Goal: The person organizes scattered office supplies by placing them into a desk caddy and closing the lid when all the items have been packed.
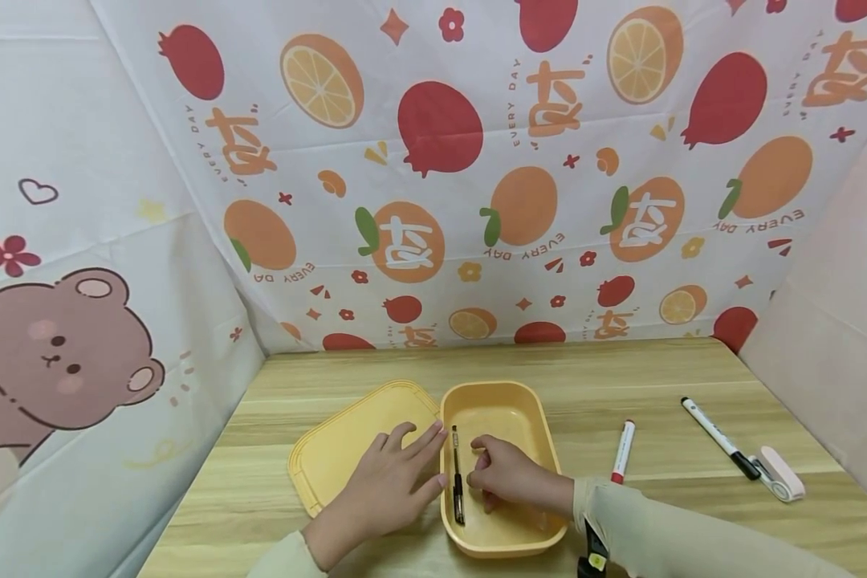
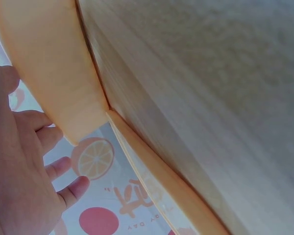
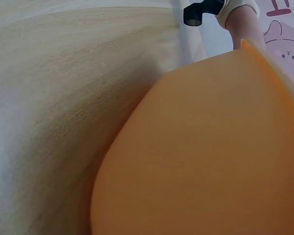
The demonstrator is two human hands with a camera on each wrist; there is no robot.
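A big white cloth (image 1: pixel 347 177) with oranges and red fruit on it hangs at the back. In front is the wooden surface (image 1: pixel 592 373). A yellow box (image 1: pixel 511 421) sits on it with its top open, and its yellow lid (image 1: pixel 364 429) lies just to the left, partly behind the left hand (image 1: pixel 393 486). That hand has its fingers spread out, with fingertips at the left rim of the box. The right hand (image 1: pixel 509 474) is down in the box, its fingers loosely bent, with a gap between the first finger and thumb. A black marker (image 1: pixel 711 429) lies far to the right. The thin pen (image 1: pixel 457 478) is inside the box, along its left wall, between the two hands. A red marker (image 1: pixel 623 452) lies to the right of the box, apart from it. The smallest is a pale pink thing (image 1: pixel 780 474) by the black marker's cap.
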